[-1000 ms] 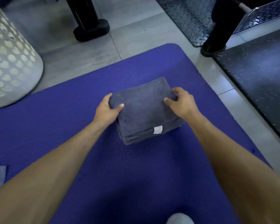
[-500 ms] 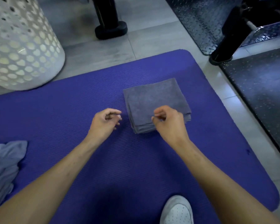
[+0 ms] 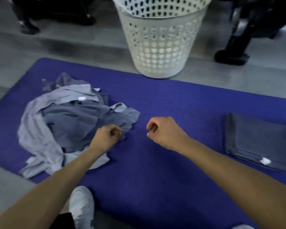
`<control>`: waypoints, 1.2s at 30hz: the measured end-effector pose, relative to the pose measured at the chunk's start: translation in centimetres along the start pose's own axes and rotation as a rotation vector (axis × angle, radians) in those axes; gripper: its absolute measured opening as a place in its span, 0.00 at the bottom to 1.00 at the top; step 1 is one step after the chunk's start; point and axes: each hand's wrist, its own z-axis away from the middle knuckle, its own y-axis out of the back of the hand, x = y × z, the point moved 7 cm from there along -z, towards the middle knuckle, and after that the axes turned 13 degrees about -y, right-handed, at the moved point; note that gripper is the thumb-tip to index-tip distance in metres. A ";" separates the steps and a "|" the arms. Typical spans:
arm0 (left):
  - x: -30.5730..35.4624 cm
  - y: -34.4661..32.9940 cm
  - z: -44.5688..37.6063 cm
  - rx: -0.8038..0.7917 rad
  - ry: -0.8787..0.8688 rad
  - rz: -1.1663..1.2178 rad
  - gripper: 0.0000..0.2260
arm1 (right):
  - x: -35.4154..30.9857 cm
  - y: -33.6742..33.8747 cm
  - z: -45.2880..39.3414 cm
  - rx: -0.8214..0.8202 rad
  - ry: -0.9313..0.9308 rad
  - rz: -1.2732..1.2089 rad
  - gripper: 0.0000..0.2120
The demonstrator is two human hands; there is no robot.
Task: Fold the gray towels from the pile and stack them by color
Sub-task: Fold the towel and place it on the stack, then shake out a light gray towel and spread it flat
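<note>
A loose pile of gray towels (image 3: 69,123), light and dark shades mixed, lies on the left part of the purple mat (image 3: 172,154). My left hand (image 3: 106,138) is at the pile's right edge, fingers curled, and thumb and forefinger pinch the corner of a gray towel (image 3: 127,118). My right hand (image 3: 165,129) hovers over bare mat in the middle, fingers curled into the palm, holding nothing. A folded stack of dark gray towels (image 3: 261,141) with a white tag sits on the mat at the right, apart from both hands.
A white perforated laundry basket (image 3: 160,43) stands upright at the mat's far edge. Black equipment legs (image 3: 229,55) stand on the gray floor behind. My white shoe (image 3: 81,207) rests at the mat's near edge.
Both hands left the folded dark stack and swung left. The view turned with them, so the stack now lies at the right and the loose pile is in front of my left hand.
</note>
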 end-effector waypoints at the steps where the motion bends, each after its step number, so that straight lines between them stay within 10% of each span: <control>1: -1.4 2.0 0.2 0.040 0.007 -0.052 0.04 | -1.8 -0.7 -0.7 0.008 0.011 -0.011 0.04; 9: -8.4 8.2 -0.9 -0.012 -0.114 -0.840 0.28 | -8.1 -4.5 -3.0 0.093 -0.094 -0.206 0.07; 14: -10.8 9.9 -2.0 -0.090 0.042 -0.946 0.24 | -9.1 -4.8 -1.8 0.114 -0.162 -0.273 0.04; 24: -10.1 13.4 0.4 0.188 -0.039 -0.373 0.04 | -10.2 -5.1 1.3 0.099 -0.233 -0.351 0.04; 32: -16.8 18.3 2.3 0.537 0.180 -0.195 0.12 | -14.1 -9.5 -1.9 0.033 -0.184 -0.463 0.03; 36: -20.4 18.4 1.2 0.375 0.301 -0.119 0.21 | -16.2 -11.8 -3.6 -0.003 -0.170 -0.465 0.02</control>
